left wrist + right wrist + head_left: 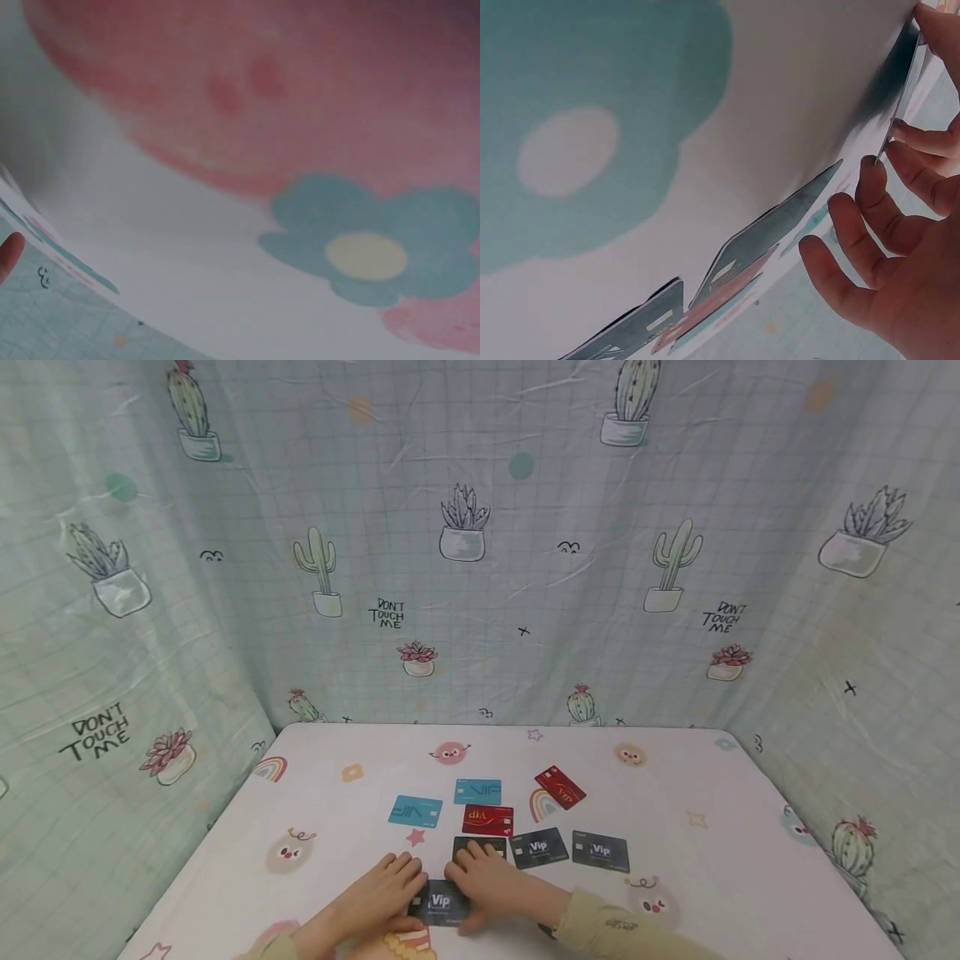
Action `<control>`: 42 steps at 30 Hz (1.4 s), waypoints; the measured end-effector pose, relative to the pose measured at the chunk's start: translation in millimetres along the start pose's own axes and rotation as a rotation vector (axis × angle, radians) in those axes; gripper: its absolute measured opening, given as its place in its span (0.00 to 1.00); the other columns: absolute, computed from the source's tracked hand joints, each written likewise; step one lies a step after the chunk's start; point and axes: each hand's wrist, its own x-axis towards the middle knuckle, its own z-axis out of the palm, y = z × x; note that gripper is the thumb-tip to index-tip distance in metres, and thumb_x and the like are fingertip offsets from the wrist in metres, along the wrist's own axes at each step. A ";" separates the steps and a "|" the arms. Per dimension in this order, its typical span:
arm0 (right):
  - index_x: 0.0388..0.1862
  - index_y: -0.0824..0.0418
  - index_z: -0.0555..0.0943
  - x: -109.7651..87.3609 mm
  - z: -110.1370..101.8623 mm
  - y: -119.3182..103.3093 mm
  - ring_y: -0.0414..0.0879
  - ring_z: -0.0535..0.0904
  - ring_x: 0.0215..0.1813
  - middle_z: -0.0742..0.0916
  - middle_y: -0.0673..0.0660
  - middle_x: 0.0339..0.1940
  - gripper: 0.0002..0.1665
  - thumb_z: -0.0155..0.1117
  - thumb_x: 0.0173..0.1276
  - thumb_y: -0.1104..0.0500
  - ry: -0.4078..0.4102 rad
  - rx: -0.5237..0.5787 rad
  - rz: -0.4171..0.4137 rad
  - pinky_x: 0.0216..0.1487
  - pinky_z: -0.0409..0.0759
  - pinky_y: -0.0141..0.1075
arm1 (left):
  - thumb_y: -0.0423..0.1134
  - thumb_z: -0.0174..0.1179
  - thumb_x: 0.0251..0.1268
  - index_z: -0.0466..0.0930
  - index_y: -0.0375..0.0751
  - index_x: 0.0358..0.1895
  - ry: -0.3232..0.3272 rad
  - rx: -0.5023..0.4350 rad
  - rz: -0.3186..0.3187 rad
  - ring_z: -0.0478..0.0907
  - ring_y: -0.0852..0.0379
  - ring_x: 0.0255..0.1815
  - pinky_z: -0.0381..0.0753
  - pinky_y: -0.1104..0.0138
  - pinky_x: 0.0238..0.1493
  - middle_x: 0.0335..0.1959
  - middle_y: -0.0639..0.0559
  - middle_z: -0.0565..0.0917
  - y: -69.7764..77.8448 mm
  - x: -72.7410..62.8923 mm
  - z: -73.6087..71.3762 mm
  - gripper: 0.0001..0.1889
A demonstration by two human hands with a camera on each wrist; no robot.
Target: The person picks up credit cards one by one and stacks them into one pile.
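Note:
A dark Vip card (440, 903) lies between my two hands near the front of the table. My left hand (384, 891) holds its left end, fingers along the far side and thumb toward the near side. At the right end my right hand (491, 881) grips the same card between thumb and fingers. Seen edge-on in the right wrist view, the card (904, 94) meets the fingertips of the right hand (900, 262), a dark shadow beside it. Only a fingertip of the left hand (10, 253) shows in the left wrist view.
Beyond the right hand lies a dark card (480, 841), partly covered. Two more dark Vip cards (539, 847) lie to its right. Behind are red VIP cards (487, 820) and blue VIP cards (416, 811). Patterned cloth (480, 668) rises behind the table (675, 768).

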 end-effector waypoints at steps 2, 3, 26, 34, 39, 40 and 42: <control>0.52 0.46 0.68 -1.1 0.2 -0.4 0.40 0.67 0.47 0.75 0.45 0.44 0.37 0.62 0.45 0.31 -0.002 0.013 0.005 0.55 0.72 0.45 | 0.69 0.35 0.58 0.70 0.48 0.45 0.001 0.004 0.002 0.65 0.59 0.40 0.71 0.65 0.45 0.39 0.56 0.71 0.2 -0.4 0.4 0.31; 0.51 0.46 0.68 -1.8 0.2 -0.8 0.40 0.67 0.47 0.75 0.45 0.44 0.37 0.62 0.45 0.31 -0.002 0.016 0.009 0.55 0.72 0.45 | 0.69 0.34 0.58 0.70 0.48 0.46 0.000 0.007 0.004 0.66 0.59 0.40 0.71 0.65 0.45 0.40 0.55 0.71 0.2 -0.7 0.5 0.31; 0.56 0.49 0.69 -12.9 -6.4 -0.6 0.42 0.68 0.49 0.77 0.47 0.45 0.40 0.60 0.47 0.30 0.031 -0.021 0.035 0.56 0.70 0.42 | 0.68 0.38 0.58 0.68 0.50 0.57 -0.044 -0.085 0.008 0.70 0.55 0.50 0.72 0.57 0.53 0.48 0.55 0.73 0.0 -2.7 -8.8 0.32; 0.56 0.46 0.69 -18.3 -3.0 2.4 0.41 0.67 0.47 0.76 0.47 0.44 0.39 0.60 0.47 0.30 0.023 0.013 0.063 0.56 0.70 0.43 | 0.67 0.39 0.59 0.69 0.50 0.56 -0.010 -0.078 0.014 0.70 0.56 0.48 0.72 0.58 0.53 0.47 0.56 0.74 1.9 0.3 -6.0 0.31; 0.55 0.46 0.69 -23.6 -1.9 4.6 0.42 0.68 0.47 0.75 0.46 0.42 0.39 0.59 0.47 0.30 0.036 0.008 0.069 0.54 0.71 0.43 | 0.66 0.40 0.59 0.70 0.51 0.56 0.005 -0.085 -0.004 0.68 0.58 0.48 0.71 0.59 0.53 0.47 0.57 0.74 5.3 4.0 -7.2 0.30; 0.55 0.46 0.69 -24.6 -1.9 5.0 0.42 0.68 0.47 0.75 0.46 0.41 0.39 0.59 0.47 0.30 0.041 0.010 0.069 0.54 0.72 0.44 | 0.66 0.40 0.59 0.69 0.51 0.56 -0.006 -0.104 -0.014 0.68 0.57 0.49 0.71 0.58 0.54 0.48 0.57 0.74 6.4 4.1 -8.1 0.30; 0.55 0.46 0.69 -26.6 -1.6 6.5 0.42 0.68 0.46 0.75 0.46 0.40 0.38 0.59 0.47 0.30 0.053 0.011 0.066 0.54 0.72 0.46 | 0.65 0.40 0.60 0.68 0.51 0.57 -0.027 -0.137 -0.033 0.68 0.56 0.50 0.70 0.56 0.55 0.49 0.56 0.74 8.1 4.3 -9.8 0.29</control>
